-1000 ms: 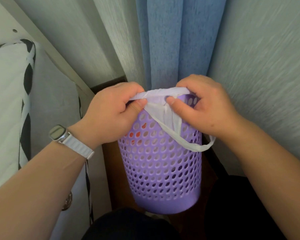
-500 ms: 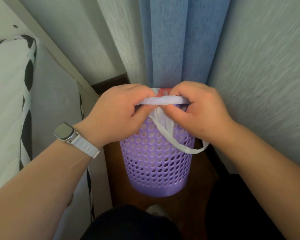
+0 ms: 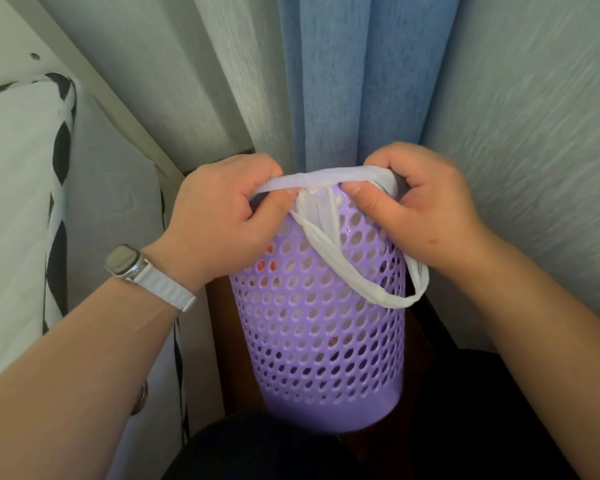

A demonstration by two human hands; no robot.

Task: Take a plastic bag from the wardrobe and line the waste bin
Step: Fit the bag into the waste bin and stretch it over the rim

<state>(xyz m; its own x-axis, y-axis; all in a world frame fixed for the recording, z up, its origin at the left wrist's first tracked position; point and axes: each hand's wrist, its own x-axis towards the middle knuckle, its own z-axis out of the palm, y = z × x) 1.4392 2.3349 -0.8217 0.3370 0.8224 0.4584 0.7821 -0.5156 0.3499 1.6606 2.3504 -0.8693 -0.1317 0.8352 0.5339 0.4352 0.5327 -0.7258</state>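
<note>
One bag point(image 3: 329, 177): I see its edge stretched over the bin point(image 3: 326, 341) rim, with a handle point(image 3: 388, 299) hanging outside.
Left hand point(image 3: 222, 220): fingers curled, pinching the bag edge.
Right hand point(image 3: 426, 209): thumb and fingers pinching the same edge.
Bin: upright on the floor, near the curtain point(image 3: 354, 81).

No legible text, label, brand, number or sign anywhere in view. Perforated wall of waste bin point(image 3: 326, 341): plain, no marking readable. Rim strip and handle loop of plastic bag point(image 3: 329, 244): no print readable. Red patches behind the upper holes: too small and too hidden to read. Face of wristwatch point(image 3: 120, 261): dark, no digits readable.
</note>
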